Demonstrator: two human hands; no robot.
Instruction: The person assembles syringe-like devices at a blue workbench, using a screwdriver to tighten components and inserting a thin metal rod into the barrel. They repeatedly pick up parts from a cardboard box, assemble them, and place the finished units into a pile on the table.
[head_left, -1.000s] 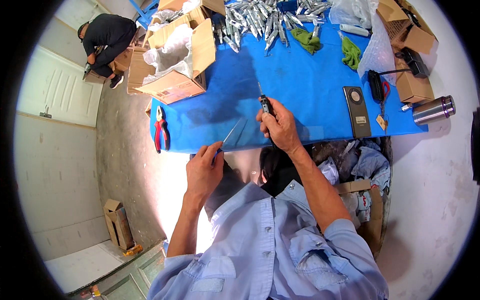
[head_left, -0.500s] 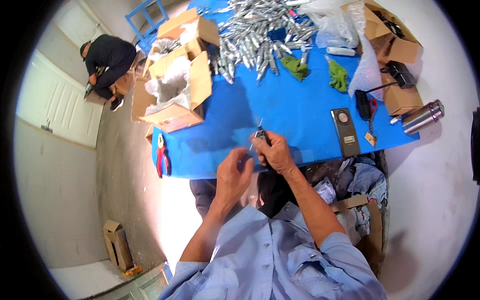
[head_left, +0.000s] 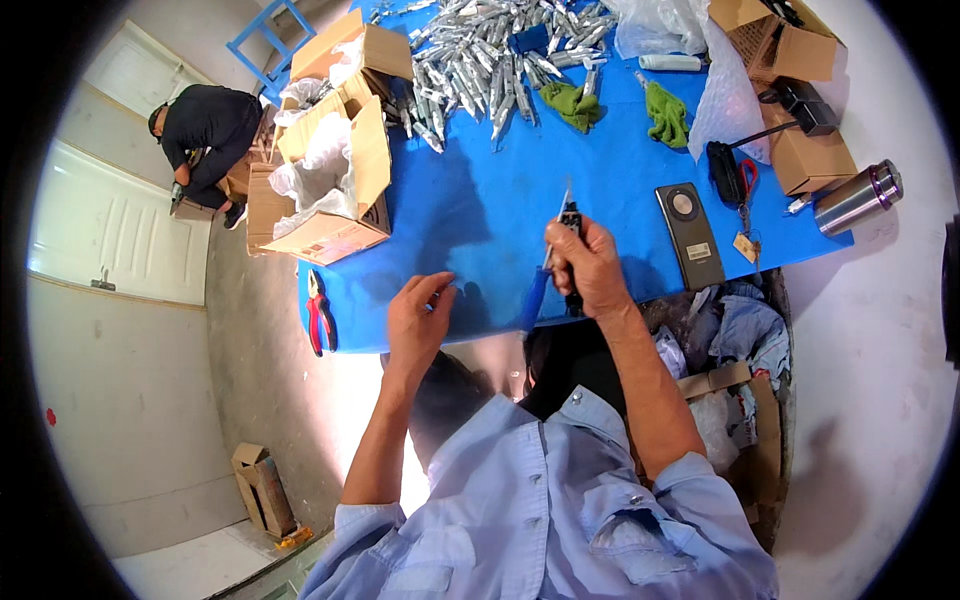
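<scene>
My right hand (head_left: 588,268), above the front of the blue table, is closed around a black tool (head_left: 573,294) and a blue-handled screwdriver (head_left: 536,298). The screwdriver's handle points down toward me, and its thin shaft runs up beside the black tool. Much of the black tool is hidden by my fingers, so its exact kind does not show. To the left, apart from the right hand, my left hand (head_left: 418,318) is over the table edge with its fingers curled and thumb near the fingertips. Whatever it pinches, if anything, is too small to name. Red-handled pliers (head_left: 318,315) lie farther left.
Many silver elongated pieces (head_left: 480,75) are heaped at the back. Open cartons (head_left: 325,225) stand at left. Green gloves (head_left: 665,115), a dark phone (head_left: 690,235) and a steel flask (head_left: 858,198) sit at right. Another person (head_left: 210,135) sits bent over at far left.
My hands have moved apart: the right went to the right with the black tool, the left went left. The screwdriver's blue handle now shows below the right hand.
</scene>
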